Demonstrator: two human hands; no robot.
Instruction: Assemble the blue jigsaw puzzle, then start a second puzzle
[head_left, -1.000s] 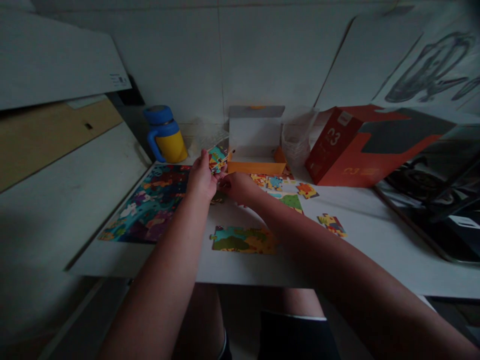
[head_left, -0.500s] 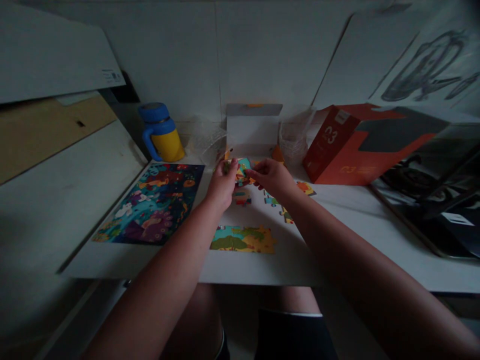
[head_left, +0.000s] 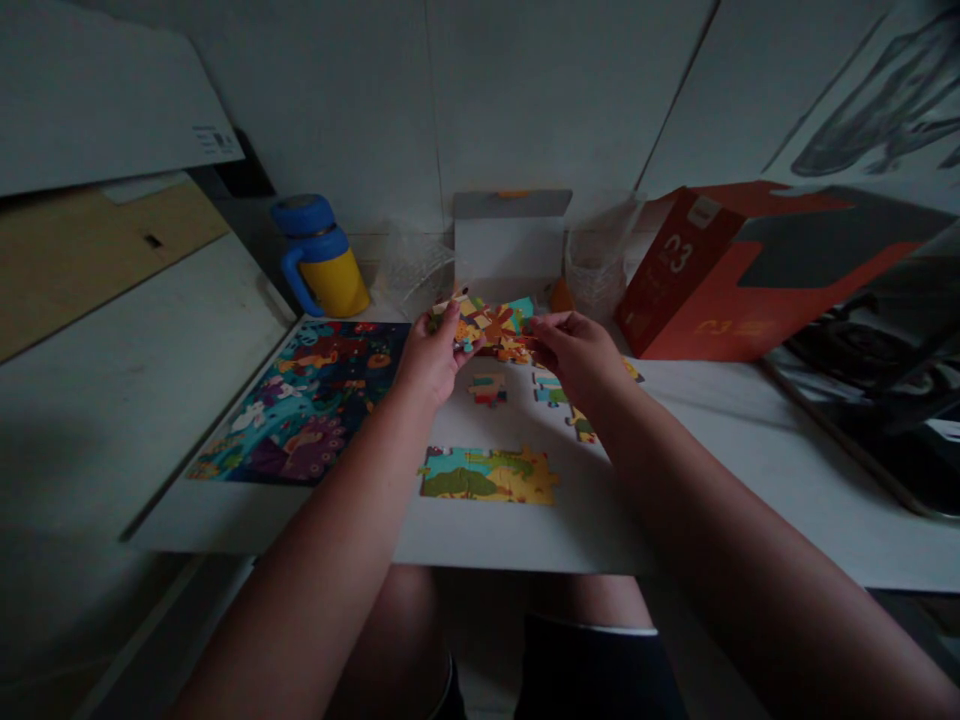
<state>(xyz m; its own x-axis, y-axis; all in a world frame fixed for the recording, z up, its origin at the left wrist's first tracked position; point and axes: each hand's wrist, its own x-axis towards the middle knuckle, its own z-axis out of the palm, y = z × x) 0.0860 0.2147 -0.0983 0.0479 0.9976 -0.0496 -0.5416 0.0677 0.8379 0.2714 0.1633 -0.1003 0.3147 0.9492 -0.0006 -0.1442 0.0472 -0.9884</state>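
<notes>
Above the table, my left hand [head_left: 429,358] is closed around several colourful jigsaw pieces [head_left: 469,328], its thumb on top. Close to its right, my right hand [head_left: 579,348] pinches a jigsaw piece with teal on it [head_left: 520,312]; the pieces overlap between the hands, so their edges are hard to separate. Below the hands lies a loose red-and-white piece [head_left: 489,390]. Nearer the table's front edge is a joined strip of puzzle [head_left: 487,478], teal, green and yellow. More pieces [head_left: 551,390] lie partly under my right hand and wrist.
A dark printed picture sheet [head_left: 307,405] lies at left, with a blue-and-yellow jug [head_left: 330,265] behind it. An open box [head_left: 510,245] and crumpled clear plastic [head_left: 412,270] stand at the back. An orange carton [head_left: 697,290] and a black stove [head_left: 892,400] are at right.
My hands have drawn slightly apart, the right one moving right. The held pieces are more fanned out and more of them show. The view has shifted a little.
</notes>
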